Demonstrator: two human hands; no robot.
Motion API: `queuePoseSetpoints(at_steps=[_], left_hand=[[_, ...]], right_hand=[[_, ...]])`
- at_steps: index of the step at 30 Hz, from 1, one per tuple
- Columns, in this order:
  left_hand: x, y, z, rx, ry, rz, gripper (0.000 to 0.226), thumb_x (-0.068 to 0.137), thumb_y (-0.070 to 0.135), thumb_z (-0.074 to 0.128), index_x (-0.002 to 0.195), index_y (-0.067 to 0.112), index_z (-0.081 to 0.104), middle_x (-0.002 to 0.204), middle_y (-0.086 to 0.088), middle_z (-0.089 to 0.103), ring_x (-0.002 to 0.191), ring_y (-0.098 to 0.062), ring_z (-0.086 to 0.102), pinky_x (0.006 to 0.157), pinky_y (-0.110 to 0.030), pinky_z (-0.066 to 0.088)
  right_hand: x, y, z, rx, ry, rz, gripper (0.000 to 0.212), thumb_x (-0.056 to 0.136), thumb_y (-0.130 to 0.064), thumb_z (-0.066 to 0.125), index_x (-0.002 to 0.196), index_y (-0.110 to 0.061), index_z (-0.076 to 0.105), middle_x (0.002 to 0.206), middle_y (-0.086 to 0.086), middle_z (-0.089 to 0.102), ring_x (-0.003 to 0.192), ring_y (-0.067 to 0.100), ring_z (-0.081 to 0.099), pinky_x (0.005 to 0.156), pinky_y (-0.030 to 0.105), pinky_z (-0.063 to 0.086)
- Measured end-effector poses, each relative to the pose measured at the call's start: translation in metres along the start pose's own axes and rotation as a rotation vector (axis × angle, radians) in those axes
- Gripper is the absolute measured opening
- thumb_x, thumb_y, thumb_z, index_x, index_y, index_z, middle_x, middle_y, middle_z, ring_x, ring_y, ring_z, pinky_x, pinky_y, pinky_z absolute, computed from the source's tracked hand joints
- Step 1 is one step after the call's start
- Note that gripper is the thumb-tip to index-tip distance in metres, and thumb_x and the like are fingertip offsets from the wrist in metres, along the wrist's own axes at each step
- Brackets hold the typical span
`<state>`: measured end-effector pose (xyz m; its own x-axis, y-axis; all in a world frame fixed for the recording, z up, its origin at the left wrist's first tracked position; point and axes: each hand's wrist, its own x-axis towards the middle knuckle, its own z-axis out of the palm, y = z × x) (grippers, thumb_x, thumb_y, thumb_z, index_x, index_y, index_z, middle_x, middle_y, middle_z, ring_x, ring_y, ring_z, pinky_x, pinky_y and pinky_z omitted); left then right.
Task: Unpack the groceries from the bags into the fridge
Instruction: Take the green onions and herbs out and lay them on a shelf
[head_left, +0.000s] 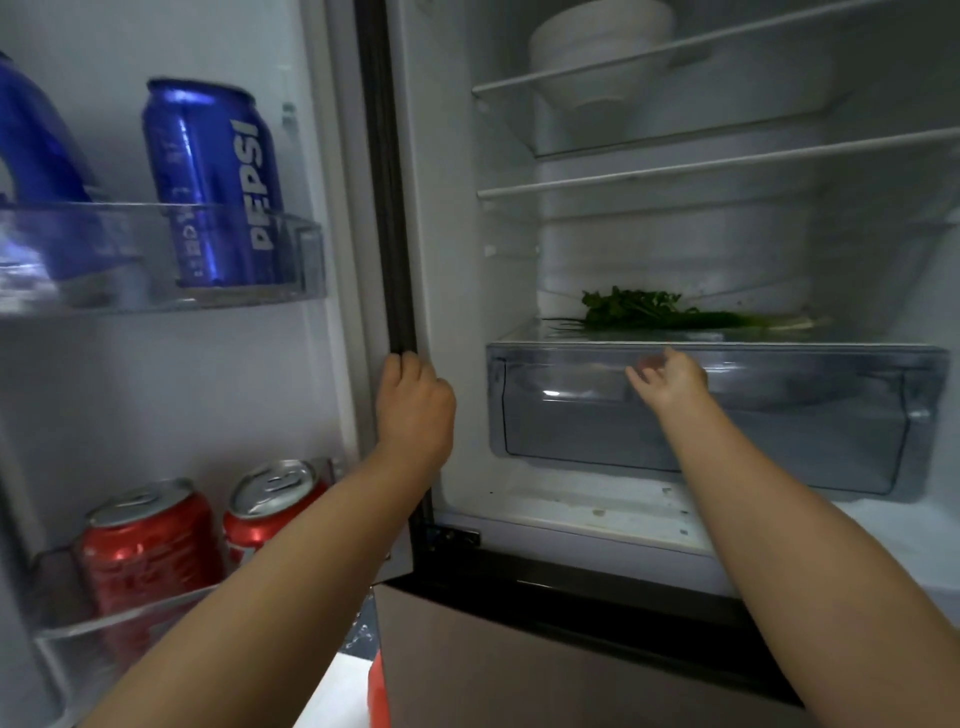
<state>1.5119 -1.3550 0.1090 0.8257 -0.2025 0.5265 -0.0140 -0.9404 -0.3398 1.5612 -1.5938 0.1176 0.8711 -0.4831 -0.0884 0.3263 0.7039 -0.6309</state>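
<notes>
left hand grips dark rubber door-edge seal, fingers curled round it, centre frame. right hand, fingers loosely spread, touches clear plastic crisper drawer top lip, centre right. no bags visible. likely best: hook lip, pull straight.

Pepsi can: blue, upright, lettering running up its side.
Blue bottle: just left of the Pepsi can, cut off by the frame edge.
Red cans: two, upright, side by side, below the Pepsi can.
Bowls: white, stacked, top right.
Greens: leafy bunch lying flat, well below the bowls.
Red object: bottom edge, partly visible, unclear.
</notes>
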Motion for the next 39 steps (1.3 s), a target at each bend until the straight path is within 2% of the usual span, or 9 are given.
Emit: queuePoseSetpoints(at_steps=[6, 10, 13, 15, 22, 25, 27, 30, 39], left_hand=[[-0.010, 0.003, -0.014, -0.080, 0.006, 0.025, 0.029, 0.089, 0.007, 0.044, 0.115, 0.007, 0.058, 0.126, -0.010, 0.053, 0.124, -0.028, 0.040, 0.111, -0.036, 0.025], [-0.027, 0.015, -0.025, -0.202, 0.053, 0.079, 0.031, 0.090, 0.010, 0.044, 0.120, 0.008, 0.052, 0.130, -0.010, 0.050, 0.125, -0.027, 0.040, 0.099, -0.035, 0.034], [-0.039, 0.027, -0.036, -0.293, 0.115, 0.145, 0.038, 0.091, 0.010, 0.044, 0.130, 0.009, 0.043, 0.135, -0.009, 0.045, 0.127, -0.027, 0.039, 0.098, -0.035, 0.036], [-0.047, 0.035, -0.042, -0.343, 0.122, 0.187, 0.044, 0.092, 0.009, 0.046, 0.135, 0.010, 0.038, 0.139, -0.008, 0.042, 0.130, -0.026, 0.037, 0.100, -0.035, 0.035], [-0.072, 0.043, -0.057, -0.369, -0.105, 0.280, 0.063, 0.096, 0.014, 0.046, 0.149, 0.007, 0.014, 0.158, -0.010, 0.011, 0.146, -0.029, 0.012, 0.113, -0.042, 0.026], [-0.091, 0.034, -0.058, -0.363, -0.127, 0.240, 0.052, 0.094, 0.012, 0.045, 0.143, 0.006, 0.028, 0.153, -0.012, 0.025, 0.142, -0.028, 0.023, 0.110, -0.042, 0.030], [-0.114, 0.024, -0.059, -0.375, -0.106, 0.153, 0.040, 0.093, 0.011, 0.044, 0.132, 0.005, 0.041, 0.139, -0.013, 0.043, 0.130, -0.030, 0.038, 0.100, -0.039, 0.037], [-0.159, 0.005, -0.059, -0.381, -0.111, 0.056, 0.032, 0.092, 0.011, 0.043, 0.122, 0.004, 0.047, 0.129, -0.013, 0.051, 0.122, -0.031, 0.045, 0.092, -0.038, 0.041], [-0.368, -0.081, -0.047, -0.272, -0.373, -0.269, 0.029, 0.092, 0.012, 0.043, 0.119, 0.005, 0.052, 0.124, -0.014, 0.052, 0.118, -0.032, 0.047, 0.089, -0.039, 0.044]], right_hand=[[-0.037, -0.004, -0.004, -0.069, 0.018, -0.055, 0.040, 0.098, 0.002, 0.029, 0.138, 0.007, 0.031, 0.132, 0.026, 0.046, 0.128, 0.033, 0.046, 0.101, 0.041, 0.041], [-0.084, -0.006, -0.016, -0.125, -0.037, -0.056, 0.037, 0.099, -0.001, 0.031, 0.134, 0.010, 0.034, 0.096, 0.024, 0.055, 0.093, 0.028, 0.058, 0.103, 0.043, 0.039], [-0.121, -0.005, -0.026, -0.158, -0.058, -0.006, 0.022, 0.100, -0.005, 0.032, 0.097, 0.007, 0.050, 0.076, 0.015, 0.047, 0.109, 0.035, 0.056, 0.101, 0.042, 0.039], [-0.143, -0.004, -0.034, -0.181, -0.065, 0.020, 0.023, 0.100, -0.007, 0.033, 0.097, 0.008, 0.050, 0.089, 0.021, 0.054, 0.128, 0.036, 0.045, 0.103, 0.042, 0.038], [-0.188, -0.012, -0.050, -0.266, -0.117, 0.036, 0.042, 0.101, -0.005, 0.028, 0.140, 0.007, 0.024, 0.145, 0.026, 0.035, 0.133, 0.035, 0.040, 0.112, 0.043, 0.030], [-0.203, -0.013, -0.055, -0.687, -0.100, -0.018, 0.033, 0.098, -0.004, 0.031, 0.130, -0.003, 0.040, 0.141, 0.025, 0.043, 0.127, 0.034, 0.047, 0.108, 0.041, 0.036], [-0.215, -0.012, -0.069, -1.310, -0.063, -0.269, 0.022, 0.094, -0.004, 0.038, 0.111, -0.005, 0.052, 0.131, 0.025, 0.053, 0.112, 0.033, 0.054, 0.099, 0.043, 0.042], [-0.242, -0.004, -0.090, -1.890, -0.188, -0.580, 0.031, 0.093, -0.006, 0.040, 0.121, 0.000, 0.050, 0.130, 0.021, 0.053, 0.115, 0.036, 0.052, 0.092, 0.040, 0.043], [-0.376, 0.102, -0.105, -2.100, -0.815, -0.869, 0.032, 0.089, -0.010, 0.044, 0.117, 0.002, 0.054, 0.124, 0.019, 0.055, 0.116, 0.034, 0.050, 0.090, 0.039, 0.042]])
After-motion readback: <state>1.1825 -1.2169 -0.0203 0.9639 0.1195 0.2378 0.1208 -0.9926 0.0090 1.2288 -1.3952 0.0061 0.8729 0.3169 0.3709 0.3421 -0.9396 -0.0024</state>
